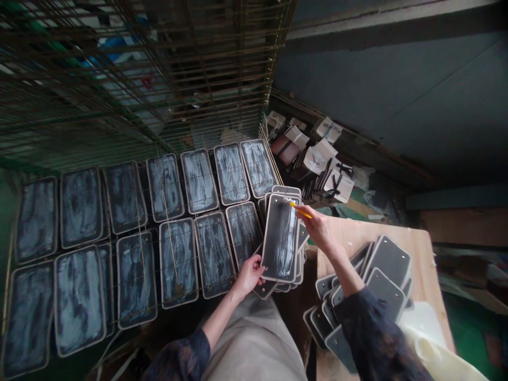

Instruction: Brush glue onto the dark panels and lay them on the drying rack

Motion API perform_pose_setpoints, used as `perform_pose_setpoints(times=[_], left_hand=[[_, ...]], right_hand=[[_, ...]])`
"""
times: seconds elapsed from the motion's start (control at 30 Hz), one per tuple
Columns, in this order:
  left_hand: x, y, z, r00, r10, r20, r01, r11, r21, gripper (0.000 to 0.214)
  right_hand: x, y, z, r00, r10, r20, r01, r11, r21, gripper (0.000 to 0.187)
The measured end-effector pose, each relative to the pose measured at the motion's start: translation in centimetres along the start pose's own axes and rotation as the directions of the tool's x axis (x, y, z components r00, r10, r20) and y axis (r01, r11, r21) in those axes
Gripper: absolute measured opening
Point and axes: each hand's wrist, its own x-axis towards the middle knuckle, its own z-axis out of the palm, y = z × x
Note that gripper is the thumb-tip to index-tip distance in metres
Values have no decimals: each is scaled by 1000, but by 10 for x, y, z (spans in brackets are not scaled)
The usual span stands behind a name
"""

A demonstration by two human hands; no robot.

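Note:
A dark rectangular panel [277,238] with rounded corners and a pale rim tops a stack in front of me. White, glue-like streaks run down its right half, while the left half looks bare and dark. My right hand [317,227] is closed around a yellow-handled brush [301,210], its tip at the panel's upper edge. At the lower left corner, the fingers of my left hand [250,274] grip the panel's edge. More panels show beneath it, slightly fanned out.
White-streaked panels [178,259] lie in two rows on a wire rack [272,161] at left. Unstreaked dark panels [389,259] are piled on a wooden table [423,264] at right, near a cream-coloured container [440,354]. Tied bundles [317,159] sit by the wall.

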Motion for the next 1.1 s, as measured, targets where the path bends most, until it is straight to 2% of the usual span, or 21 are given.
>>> perform_pose_setpoints(times=[0.13,0.23,0.33,0.4,0.5,0.6,0.67,0.73,0.9,1.1], left_hand=[[-2,1,0,1000,9,-5,-9,1000,-7,23],[-2,3,-1,1000,6,-8,-6,1000,-12,21],[-2,4,-2,1000,-8,7,8,1000,-20,19],[-2,5,-2,1000,-7,18,7,1000,-24,19],[-2,6,-2,1000,-1,10,1,1000,-28,21],[-2,6,-1,1000,-11,1,11,999,-31,23],[-2,5,-2,1000,-11,5,11,999,-32,23],[-2,4,-2,1000,-2,4,2,999,-36,22],[-2,2,-4,1000,3,0,-3,999,-48,20],[-3,10,-8,1000,-18,25,19,1000,-21,17]], right_hand=[[6,-2,12,999,-32,3,32,996,-83,23],[-13,-13,16,995,-21,93,28,997,-77,22],[-35,-28,11,977,2,214,2,1000,-20,21],[-38,-34,6,972,18,232,-23,1000,20,21],[-21,-31,6,989,4,146,-10,999,37,22],[6,-20,15,997,-48,61,49,999,-12,23],[16,-15,22,997,-68,46,70,997,-39,22],[15,-13,26,994,-73,83,77,996,-45,22],[-28,-25,24,968,-66,240,65,998,13,21],[-98,-51,19,903,23,429,-116,975,192,21]])
